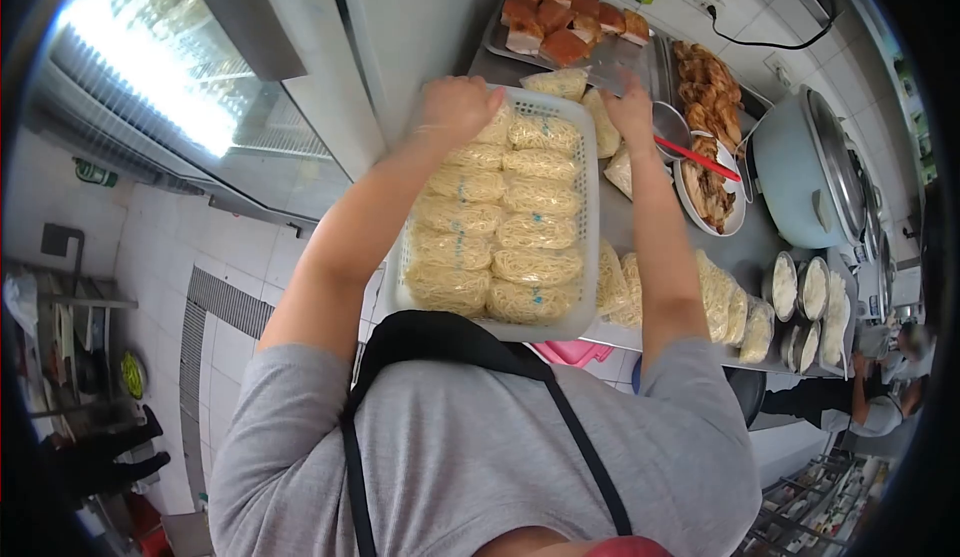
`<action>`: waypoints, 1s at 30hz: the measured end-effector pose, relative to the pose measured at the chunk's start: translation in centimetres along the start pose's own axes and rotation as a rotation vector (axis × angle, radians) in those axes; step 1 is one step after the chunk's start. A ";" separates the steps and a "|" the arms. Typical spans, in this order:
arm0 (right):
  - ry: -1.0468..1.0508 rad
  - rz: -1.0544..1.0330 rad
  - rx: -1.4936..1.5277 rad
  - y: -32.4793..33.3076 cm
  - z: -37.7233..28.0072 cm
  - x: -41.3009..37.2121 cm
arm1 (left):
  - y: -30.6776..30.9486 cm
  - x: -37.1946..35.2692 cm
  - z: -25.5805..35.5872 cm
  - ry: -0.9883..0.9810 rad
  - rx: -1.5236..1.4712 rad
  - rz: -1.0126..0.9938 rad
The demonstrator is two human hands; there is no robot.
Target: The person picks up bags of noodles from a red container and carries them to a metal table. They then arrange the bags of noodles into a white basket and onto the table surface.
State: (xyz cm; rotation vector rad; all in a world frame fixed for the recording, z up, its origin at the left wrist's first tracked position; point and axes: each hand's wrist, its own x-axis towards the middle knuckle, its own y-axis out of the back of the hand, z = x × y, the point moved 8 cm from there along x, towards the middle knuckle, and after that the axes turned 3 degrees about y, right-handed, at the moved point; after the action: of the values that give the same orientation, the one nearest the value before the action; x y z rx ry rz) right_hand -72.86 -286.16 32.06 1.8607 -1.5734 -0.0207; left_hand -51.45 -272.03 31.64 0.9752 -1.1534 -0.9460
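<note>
A white perforated plastic basket [590, 192] in front of my body holds two rows of clear bags of thin yellow noodles [540, 197]. My left hand [460, 109], slightly blurred, is curled at the basket's far left corner, its fingertips partly hidden. Beyond the basket's far right corner, my right hand [629, 109] has its fingers pinched on the clear plastic end of a small noodle bag [557, 83]. That bag lies just past the basket's far rim. Another noodle bag [602, 122] sits between the basket and my right forearm.
Roasted meat pieces [563, 19] fill a tray at the back. To the right are cooked meat on a plate [738, 219], a red-handled ladle [697, 157], a large cooker [806, 167] and more noodle bags [715, 297]. A glass-door fridge [265, 87] borders the left; people stand farther off.
</note>
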 end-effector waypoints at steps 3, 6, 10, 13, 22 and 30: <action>-0.345 -0.336 -0.492 -2.0 7.5 -0.5 | -0.4 0.1 -0.3 0.015 -0.036 0.103; -0.324 -0.280 -0.543 -4.1 9.4 -1.0 | 0.1 -0.8 -0.7 0.012 0.007 0.218; -0.321 -0.252 -0.326 -1.6 9.8 -0.8 | 0.5 -1.7 -0.5 -0.008 -0.028 0.279; -0.272 -0.217 0.065 1.6 6.1 -0.8 | 0.8 -1.5 -1.0 0.016 -0.092 0.286; -0.371 -0.456 0.884 0.9 -7.7 -11.3 | 5.4 -6.1 4.9 -0.129 -1.218 -0.235; -0.616 -1.267 1.735 -5.7 -11.5 -21.0 | 9.2 -13.5 4.0 -0.559 -1.114 0.172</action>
State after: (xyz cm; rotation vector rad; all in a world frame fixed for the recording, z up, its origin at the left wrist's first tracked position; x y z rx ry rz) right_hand -68.55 -262.03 29.36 4.1835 0.0433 0.3199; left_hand -56.57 -257.01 37.10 -0.3013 -0.8932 -1.5033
